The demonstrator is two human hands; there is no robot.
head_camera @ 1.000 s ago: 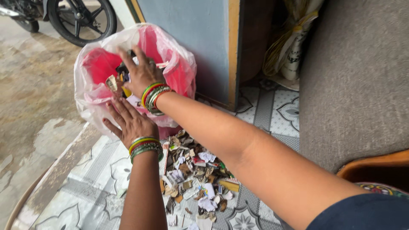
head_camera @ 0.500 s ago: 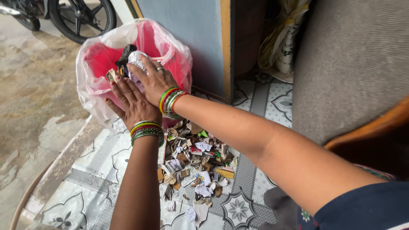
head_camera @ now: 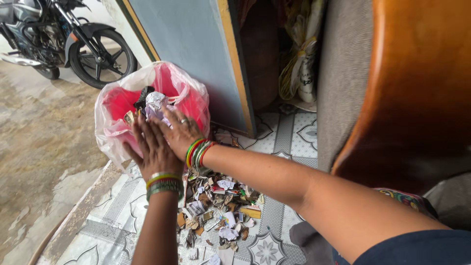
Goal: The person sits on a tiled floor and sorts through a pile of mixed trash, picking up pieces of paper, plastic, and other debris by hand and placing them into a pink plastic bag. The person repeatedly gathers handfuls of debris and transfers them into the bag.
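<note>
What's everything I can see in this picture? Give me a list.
bin: one, pink, lined with a clear plastic bag, on the floor by the blue door.
crumpled paper: one wad, white, inside the bin.
scrap pile: one heap, mixed paper and card bits, on the patterned tile floor.
blue door: one, yellow-edged, behind the bin.
motorcycle: one, dark, top left, outdoors.
wooden chair back: one, brown, right.
bangles: two sets, green, red and yellow, one on each wrist.
left hand: flat, at the bin's near rim.
right hand: ringed, fingers over the crumpled paper.
</note>
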